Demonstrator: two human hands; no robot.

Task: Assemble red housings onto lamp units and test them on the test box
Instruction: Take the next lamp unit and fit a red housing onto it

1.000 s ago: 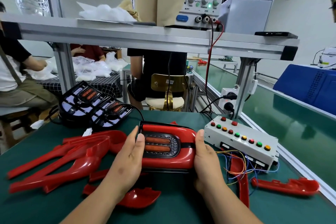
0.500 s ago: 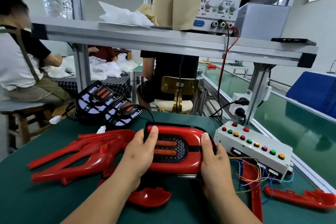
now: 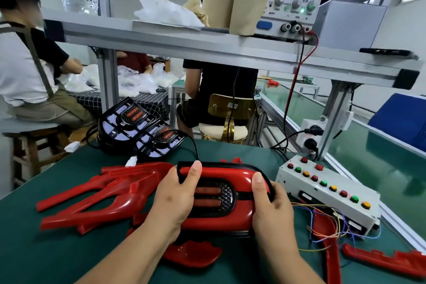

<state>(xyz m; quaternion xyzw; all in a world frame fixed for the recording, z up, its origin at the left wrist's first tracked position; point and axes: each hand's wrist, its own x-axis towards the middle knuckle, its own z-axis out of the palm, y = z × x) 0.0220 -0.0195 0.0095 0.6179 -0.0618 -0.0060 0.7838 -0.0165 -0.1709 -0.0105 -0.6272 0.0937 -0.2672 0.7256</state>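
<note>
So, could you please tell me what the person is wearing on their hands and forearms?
Nothing: the left hand and right hand are bare, without gloves, rings or watch, and no sleeve shows on either forearm. Nails are short and unpainted.

Glossy red plastic housing (image 3: pixel 221 221); matt green tabletop (image 3: pixel 57 256).
</note>
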